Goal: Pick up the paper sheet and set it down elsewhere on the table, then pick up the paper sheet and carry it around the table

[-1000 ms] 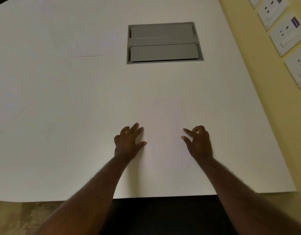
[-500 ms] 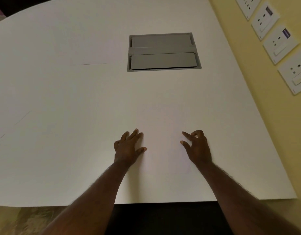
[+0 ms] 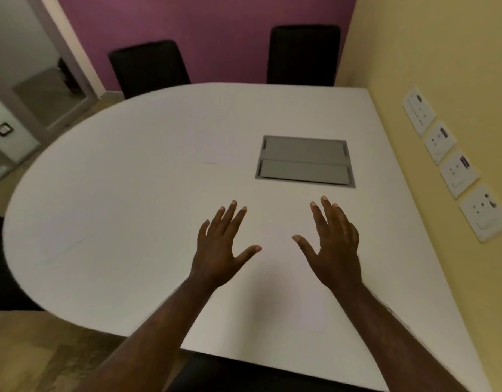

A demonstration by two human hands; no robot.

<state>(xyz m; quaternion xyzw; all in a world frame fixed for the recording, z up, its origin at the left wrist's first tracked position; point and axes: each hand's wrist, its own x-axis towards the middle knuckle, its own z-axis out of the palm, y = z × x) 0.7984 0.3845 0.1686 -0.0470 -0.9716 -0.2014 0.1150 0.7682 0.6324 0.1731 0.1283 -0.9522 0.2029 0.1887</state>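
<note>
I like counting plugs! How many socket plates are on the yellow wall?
4, in a row beside the table: farthest, second, third, nearest. More may lie outside the view.

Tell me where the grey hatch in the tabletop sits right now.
In the head view, the grey hatch is set flush into the white table, right of centre, just beyond the right hand and towards the yellow wall with the sockets.

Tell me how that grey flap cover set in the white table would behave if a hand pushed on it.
The grey flap cover looks stiff and flat, probably metal or hard plastic, so it should not flex. It sits recessed in the white table, so a sideways push likely won't slide it. Its two panels might hinge if pressed. Both the left hand and right hand are open, short of it.
</note>
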